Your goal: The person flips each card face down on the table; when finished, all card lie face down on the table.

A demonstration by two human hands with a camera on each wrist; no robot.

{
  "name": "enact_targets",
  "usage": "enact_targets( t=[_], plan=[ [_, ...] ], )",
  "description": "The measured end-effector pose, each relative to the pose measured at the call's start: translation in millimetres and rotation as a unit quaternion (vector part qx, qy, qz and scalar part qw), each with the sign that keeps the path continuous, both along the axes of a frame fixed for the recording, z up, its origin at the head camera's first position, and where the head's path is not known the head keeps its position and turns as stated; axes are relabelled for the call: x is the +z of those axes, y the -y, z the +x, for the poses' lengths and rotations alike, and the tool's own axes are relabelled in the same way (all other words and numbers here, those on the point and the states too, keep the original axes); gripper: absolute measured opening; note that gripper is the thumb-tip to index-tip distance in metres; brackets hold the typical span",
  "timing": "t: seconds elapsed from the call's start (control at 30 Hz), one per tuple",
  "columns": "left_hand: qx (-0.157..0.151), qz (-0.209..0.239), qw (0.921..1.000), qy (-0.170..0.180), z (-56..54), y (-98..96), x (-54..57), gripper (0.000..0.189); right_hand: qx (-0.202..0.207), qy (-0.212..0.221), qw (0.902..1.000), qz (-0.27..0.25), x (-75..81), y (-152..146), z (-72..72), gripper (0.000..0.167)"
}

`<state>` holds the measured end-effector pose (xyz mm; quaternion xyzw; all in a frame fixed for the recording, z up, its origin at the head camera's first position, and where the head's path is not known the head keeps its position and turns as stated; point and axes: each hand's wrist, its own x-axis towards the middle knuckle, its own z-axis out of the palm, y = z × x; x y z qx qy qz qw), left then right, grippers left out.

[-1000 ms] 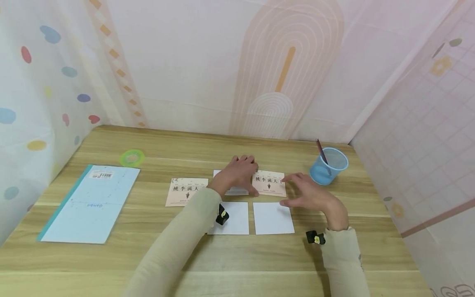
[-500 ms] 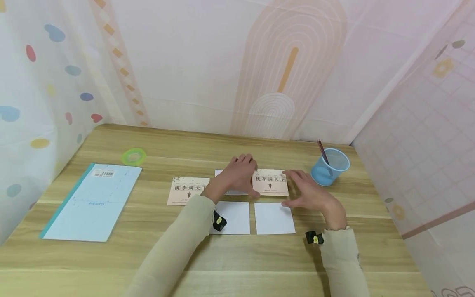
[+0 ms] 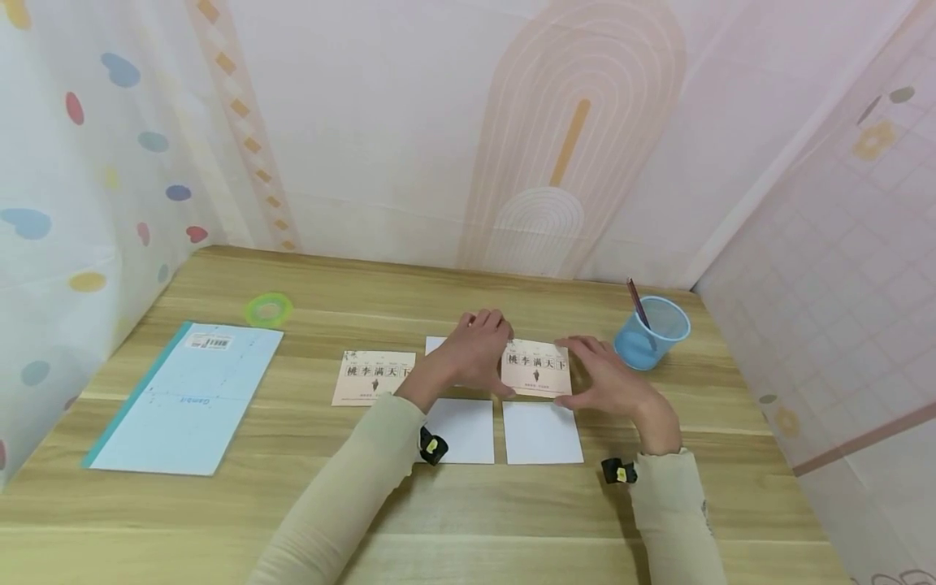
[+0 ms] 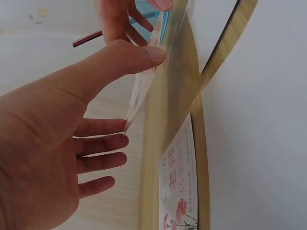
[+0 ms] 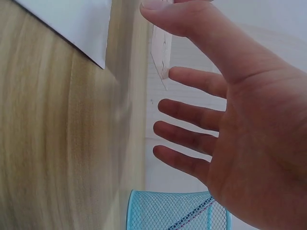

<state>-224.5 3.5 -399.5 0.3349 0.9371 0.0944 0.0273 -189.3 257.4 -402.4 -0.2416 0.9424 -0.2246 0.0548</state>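
One card (image 3: 537, 370), raised above the table (image 3: 512, 524), pinched at opposite edges by fingers of left hand (image 3: 478, 355) and right hand (image 3: 609, 378). Four other cards (image 3: 543, 434) already lie flat; this one, judged mid-handling, is not yet down.

- We see a wood-grain tabletop (image 3: 468, 520).
- Behind its far edge, we see a pale arch-patterned backdrop (image 3: 453, 138).
- Beyond its left edge, we see spotted cloth (image 3: 88, 195).
- Beyond its right edge, grid-patterned cloth (image 3: 826, 292).
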Motion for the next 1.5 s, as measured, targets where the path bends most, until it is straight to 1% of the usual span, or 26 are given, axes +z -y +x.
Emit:
enact_targets(
  t=[0.2,0.33,0.5,0.63,0.8,0.9,1.0,1.07,1.13,1.17,1.23,1.33,1.4,1.47,1.5],
  plan=[
    [-0.01,-0.004,0.9999,0.002,1.4,-1.6,2.3,0.092,0.0,0.002,1.0,-0.002,-1.6,-0.8,-0.9,0.085],
    [-0.014,-0.009,0.9999,0.0,2.4,-5.4,1.1,0.098,0.008,-0.015,0.9997,-0.018,-1.9,-1.0,-1.9,0.084],
    [-0.03,0.0,0.9993,-0.022,2.8,-14.9,1.1,0.095,0.022,-0.04,0.9984,-0.033,-1.3,0.3,-3.1,0.085],
    [-0.038,-0.008,0.9984,-0.042,3.2,-21.8,2.8,0.09,0.025,-0.047,0.998,-0.034,0.1,2.0,-2.9,0.084],
    [-0.041,-0.023,0.9971,-0.061,2.8,-26.4,1.7,0.088,0.023,-0.044,0.9983,-0.03,0.4,2.7,-2.7,0.084],
    [-0.039,-0.018,0.997,-0.064,1.3,-26.9,-1.1,0.089,0.019,-0.037,0.9987,-0.029,0.4,2.5,-2.5,0.089],
    [-0.022,0.005,0.9986,-0.047,-1.6,-24.6,-3.7,0.091,0.01,-0.028,0.999,-0.033,0.0,1.8,-2.0,0.099],
    [-0.008,0.041,0.9989,-0.021,-3.9,-21.4,-4.7,0.093,0.006,-0.018,0.9991,-0.039,-0.7,1.6,-1.9,0.105],
    [0.0,0.088,0.9961,0.01,-5.3,-18.6,-3.4,0.093,0.009,-0.013,0.9987,-0.048,-1.4,2.0,-1.9,0.107],
    [0.0,0.114,0.9932,0.025,-5.9,-17.6,-2.4,0.092,0.012,-0.009,0.9985,-0.054,-1.7,2.5,-1.9,0.106],
    [-0.005,0.168,0.9841,0.058,-5.5,-16.7,0.3,0.089,0.026,0.001,0.9972,-0.07,-3.4,4.0,-2.7,0.102],
    [-0.023,0.224,0.9701,0.09,-4.0,-17.7,3.1,0.085,0.066,0.02,0.9909,-0.116,-7.7,7.7,-5.9,0.091],
    [-0.035,0.245,0.9633,0.104,-3.0,-19.1,3.6,0.084,0.09,0.038,0.9843,-0.147,-12.1,9.7,-8.4,0.086],
    [-0.048,0.246,0.962,0.108,-1.8,-19.9,3.7,0.084,0.109,0.055,0.9773,-0.173,-15.1,11.3,-10.3,0.084],
    [-0.052,0.243,0.9623,0.11,-1.0,-20.0,4.1,0.084,0.112,0.06,0.9753,-0.181,-16.1,11.7,-10.6,0.084]
  ],
)
